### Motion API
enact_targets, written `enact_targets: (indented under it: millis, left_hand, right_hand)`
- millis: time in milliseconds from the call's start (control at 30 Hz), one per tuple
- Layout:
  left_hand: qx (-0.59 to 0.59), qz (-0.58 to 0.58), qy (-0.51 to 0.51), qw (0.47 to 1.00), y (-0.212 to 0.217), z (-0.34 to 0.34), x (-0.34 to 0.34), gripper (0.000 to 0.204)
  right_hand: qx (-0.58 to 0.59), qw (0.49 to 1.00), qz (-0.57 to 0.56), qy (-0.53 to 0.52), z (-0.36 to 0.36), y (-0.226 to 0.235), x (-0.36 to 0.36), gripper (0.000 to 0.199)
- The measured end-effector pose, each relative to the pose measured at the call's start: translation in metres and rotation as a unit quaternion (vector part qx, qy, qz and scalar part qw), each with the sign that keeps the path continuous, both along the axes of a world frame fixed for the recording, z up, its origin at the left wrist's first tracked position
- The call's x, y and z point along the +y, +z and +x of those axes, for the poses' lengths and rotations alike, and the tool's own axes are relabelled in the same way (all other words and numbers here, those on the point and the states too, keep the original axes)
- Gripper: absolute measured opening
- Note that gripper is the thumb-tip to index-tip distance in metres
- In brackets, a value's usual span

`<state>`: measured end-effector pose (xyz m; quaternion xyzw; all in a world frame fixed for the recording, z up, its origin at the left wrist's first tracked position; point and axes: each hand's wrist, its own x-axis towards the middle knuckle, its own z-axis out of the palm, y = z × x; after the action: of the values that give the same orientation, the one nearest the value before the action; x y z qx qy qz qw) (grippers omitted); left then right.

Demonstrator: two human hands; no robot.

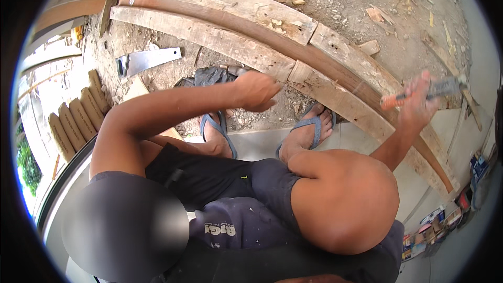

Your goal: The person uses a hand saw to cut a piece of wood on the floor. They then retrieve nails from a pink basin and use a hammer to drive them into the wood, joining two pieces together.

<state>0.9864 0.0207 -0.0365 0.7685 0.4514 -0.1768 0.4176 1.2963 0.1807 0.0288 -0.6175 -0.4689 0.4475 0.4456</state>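
Observation:
My left hand [258,91] is closed in a fist just above the near edge of a long wooden formwork [207,31]. Whatever its fingers hold, if anything, is hidden. Two rough, pale boards make up the formwork, with a reddish-brown strip of wood [236,32] between them. Raised over its right part, my right hand [421,106] grips a hammer [444,88] with an orange and dark grey handle. Motion blurs the hammer, and its head points to the right, apart from the boards.
A handsaw [149,62] lies on the dirt at left, near black plastic [214,76]. Several brown packages [78,118] lean in a row at far left. Scrap wood [369,47] lies beyond the boards. My sandalled feet [314,126] stand close to the near board. Small boxes [429,233] lie at lower right.

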Motion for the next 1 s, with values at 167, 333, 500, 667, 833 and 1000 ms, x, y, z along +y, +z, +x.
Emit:
enact_targets:
  millis: [167, 333, 500, 667, 833, 1000]
  left_hand:
    - [0.117, 0.185, -0.13, 0.967, -0.031, -0.056, -0.056, 0.044]
    - [-0.01, 0.209, 0.114, 0.971, -0.05, -0.056, -0.073, 0.036]
    - [-0.021, 0.19, 0.253, 0.949, -0.046, -0.046, -0.082, 0.042]
    - [0.078, 0.141, 0.145, 0.976, -0.047, -0.061, -0.065, 0.035]
    - [0.061, 0.147, 0.069, 0.985, -0.038, -0.077, -0.051, 0.02]
    - [-0.225, -0.181, 0.141, 0.947, 0.038, -0.063, 0.014, 0.045]
  right_hand:
    - [0.103, 0.994, 0.026, 0.02, -0.008, 0.016, -0.015, 0.019]
    - [0.099, 0.993, -0.044, 0.05, -0.038, 0.023, -0.023, 0.017]
    - [0.133, 0.981, -0.059, 0.126, -0.053, 0.024, -0.029, 0.024]
    - [0.159, 0.971, -0.1, 0.149, -0.068, 0.035, -0.033, 0.023]
    - [0.196, 0.962, -0.023, 0.189, -0.059, 0.022, -0.031, 0.018]
    - [0.18, 0.954, -0.021, 0.241, -0.069, 0.029, -0.047, 0.03]
